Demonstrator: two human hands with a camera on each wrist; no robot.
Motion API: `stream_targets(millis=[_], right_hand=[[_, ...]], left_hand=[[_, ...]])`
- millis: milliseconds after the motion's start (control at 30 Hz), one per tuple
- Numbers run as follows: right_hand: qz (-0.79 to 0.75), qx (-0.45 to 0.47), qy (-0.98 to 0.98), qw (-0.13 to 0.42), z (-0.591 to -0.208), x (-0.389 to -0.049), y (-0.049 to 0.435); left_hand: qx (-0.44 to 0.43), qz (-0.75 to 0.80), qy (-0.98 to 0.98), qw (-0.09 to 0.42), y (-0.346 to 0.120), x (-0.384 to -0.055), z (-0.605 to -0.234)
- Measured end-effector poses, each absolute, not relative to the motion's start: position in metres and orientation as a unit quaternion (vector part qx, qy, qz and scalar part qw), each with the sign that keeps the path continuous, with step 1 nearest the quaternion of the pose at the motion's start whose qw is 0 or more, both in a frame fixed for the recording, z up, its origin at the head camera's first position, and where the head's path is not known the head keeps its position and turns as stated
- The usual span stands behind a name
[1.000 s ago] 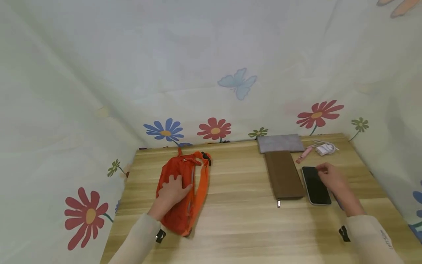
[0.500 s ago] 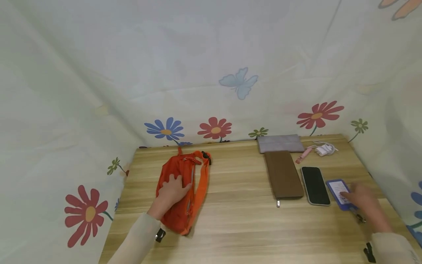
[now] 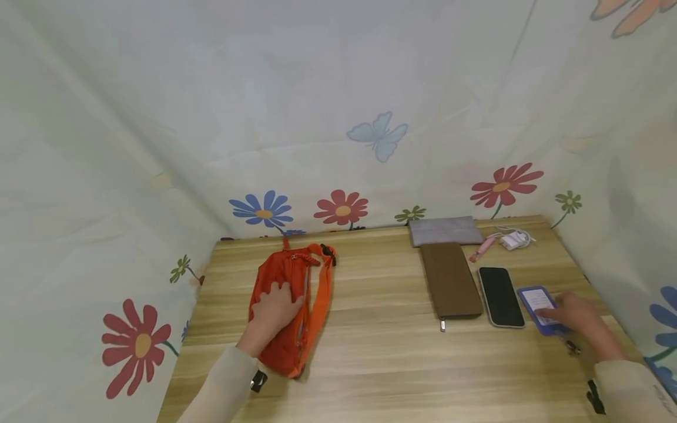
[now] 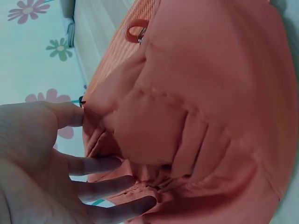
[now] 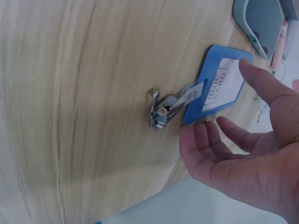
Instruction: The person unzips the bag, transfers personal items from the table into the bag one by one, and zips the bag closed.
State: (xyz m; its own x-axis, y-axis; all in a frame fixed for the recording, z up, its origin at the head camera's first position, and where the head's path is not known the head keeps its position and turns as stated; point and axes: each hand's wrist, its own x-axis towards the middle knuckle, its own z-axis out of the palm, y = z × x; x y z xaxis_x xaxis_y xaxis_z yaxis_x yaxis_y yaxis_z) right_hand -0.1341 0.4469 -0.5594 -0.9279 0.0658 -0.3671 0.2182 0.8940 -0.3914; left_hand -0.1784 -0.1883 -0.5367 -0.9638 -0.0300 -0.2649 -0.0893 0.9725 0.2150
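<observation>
An orange-red sling bag lies at the left of the table, its strap along the right side. My left hand rests on top of it, fingers spread; the left wrist view shows the fingertips against the bag's folded fabric. At the right, my right hand is at a blue ID card holder lying on the table. In the right wrist view, the thumb lies over the card holder's face and the curled fingers meet its edge. A metal clip hangs off one end.
Left of the card holder lie a black-screened phone and a brown zip wallet. Behind them are a grey pouch, a small pink tube and a white charger with cable. Flower-printed curtains enclose the table.
My right hand has moved right and nearer, from above the phone to the ID card holder, then its thumb edged further over the card. The left hand has stayed on the bag.
</observation>
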Motion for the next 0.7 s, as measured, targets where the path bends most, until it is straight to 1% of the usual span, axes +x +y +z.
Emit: stream_targets(millis=[133, 200, 433, 633, 700], right_hand=[[-0.225, 0.074, 0.96, 0.148, -0.566, -0.135, 0.447], [-0.229, 0.077, 0.96, 0.144, -0.567, -0.135, 0.445], [-0.256, 0.09, 0.948, 0.164, -0.571, -0.133, 0.442], [-0.282, 0.085, 0.943, 0.155, -0.565, -0.132, 0.442], [-0.283, 0.079, 0.943, 0.155, -0.561, -0.132, 0.443]], left_hand=[[-0.03, 0.121, 0.986, 0.113, -0.187, -0.178, -0.537], [-0.03, 0.129, 0.985, 0.107, -0.188, -0.179, -0.537], [-0.017, 0.169, 0.983, 0.07, -0.196, -0.18, -0.541], [-0.014, 0.185, 0.982, 0.031, -0.199, -0.18, -0.543], [-0.015, 0.186, 0.982, 0.026, -0.199, -0.181, -0.543]])
